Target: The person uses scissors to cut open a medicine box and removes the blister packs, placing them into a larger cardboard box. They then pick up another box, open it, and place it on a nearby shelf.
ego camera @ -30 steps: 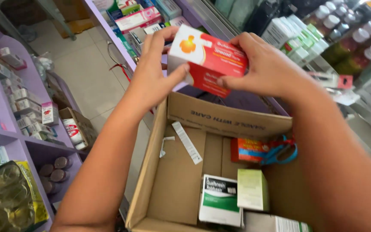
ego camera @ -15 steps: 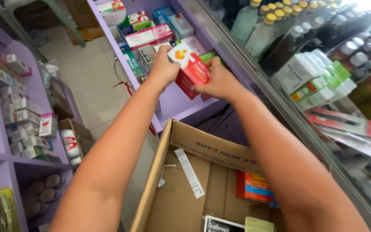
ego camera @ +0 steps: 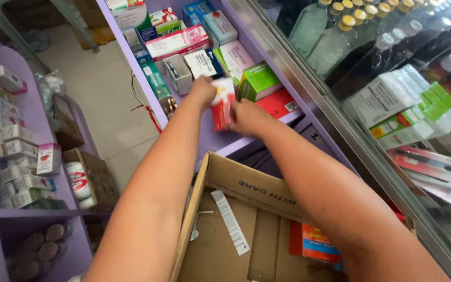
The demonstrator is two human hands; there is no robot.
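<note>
Two hands hold one red and white box [ego camera: 223, 104] upright over the purple shelf [ego camera: 212, 138]: the left hand [ego camera: 203, 91] grips its upper left edge, the right hand [ego camera: 247, 116] closes on its lower right side. Just right of the box on that shelf stand a green box [ego camera: 259, 81] and a flat red pack [ego camera: 277, 103]; behind it lie white and pink cartons [ego camera: 176, 43]. Below the shelf an open cardboard box [ego camera: 236, 183] holds a red and blue packet [ego camera: 314, 243]. Right of the shelf, glass bottles [ego camera: 335, 39] show behind a glass pane.
</note>
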